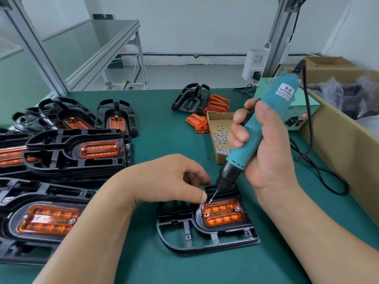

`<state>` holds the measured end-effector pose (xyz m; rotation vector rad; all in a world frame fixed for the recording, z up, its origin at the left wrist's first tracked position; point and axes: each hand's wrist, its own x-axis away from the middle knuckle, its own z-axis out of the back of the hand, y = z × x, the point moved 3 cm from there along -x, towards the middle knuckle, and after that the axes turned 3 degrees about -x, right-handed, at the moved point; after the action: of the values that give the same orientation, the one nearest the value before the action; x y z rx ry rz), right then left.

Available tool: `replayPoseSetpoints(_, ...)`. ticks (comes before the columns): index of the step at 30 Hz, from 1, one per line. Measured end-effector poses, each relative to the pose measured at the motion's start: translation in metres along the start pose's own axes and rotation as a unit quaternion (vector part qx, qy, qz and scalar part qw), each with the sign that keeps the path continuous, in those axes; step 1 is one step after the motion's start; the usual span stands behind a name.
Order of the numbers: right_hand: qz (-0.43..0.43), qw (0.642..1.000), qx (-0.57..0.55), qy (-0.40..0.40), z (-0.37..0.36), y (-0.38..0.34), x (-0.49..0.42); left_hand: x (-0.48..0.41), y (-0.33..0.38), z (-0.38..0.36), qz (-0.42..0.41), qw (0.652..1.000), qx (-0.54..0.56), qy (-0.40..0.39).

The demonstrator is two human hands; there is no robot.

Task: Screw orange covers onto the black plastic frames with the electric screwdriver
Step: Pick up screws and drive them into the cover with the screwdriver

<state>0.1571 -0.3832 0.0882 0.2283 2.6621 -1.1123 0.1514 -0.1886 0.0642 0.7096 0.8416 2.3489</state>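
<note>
The black plastic frame [184,238] lies near the front edge of the worktop [164,130], with the orange cover [222,213] sitting in its hollow. The right hand [264,152] wraps round the electric screwdriver [252,130] and tilts it so the screw [210,200] on its tip aims at the cover's left hole. The left hand [172,177] curls beside the tip, likely to steady it (I cannot tell if it pinches the screw). The box of screws [219,128] sits just behind, easy to reach.

I'm at a factory assembly station, pretty obviously. Green-matted tabletop [164,124], aluminium profile posts [285,27], stacks of black frames [51,158] with orange covers [99,149], a tray of loose screws [220,119], and cardboard boxes [338,136] of bagged parts.
</note>
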Motion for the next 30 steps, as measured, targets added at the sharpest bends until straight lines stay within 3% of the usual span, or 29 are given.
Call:
replayPoseSetpoints(8,-0.018,0.996,0.014,-0.081,-0.014,0.001,0.011,-0.005,0.002,-0.006,0.002,0.999,-0.049,-0.006)
replayPoseSetpoints(21,-0.02,0.991,0.038,-0.126,-0.023,0.002,0.018,-0.003,0.01,-0.01,0.017,1.0,-0.025,0.003)
replayPoseSetpoints(30,0.017,0.963,0.096,-0.25,-0.041,-0.002,0.034,-0.002,0.02,-0.012,0.012,0.999,-0.053,-0.003)
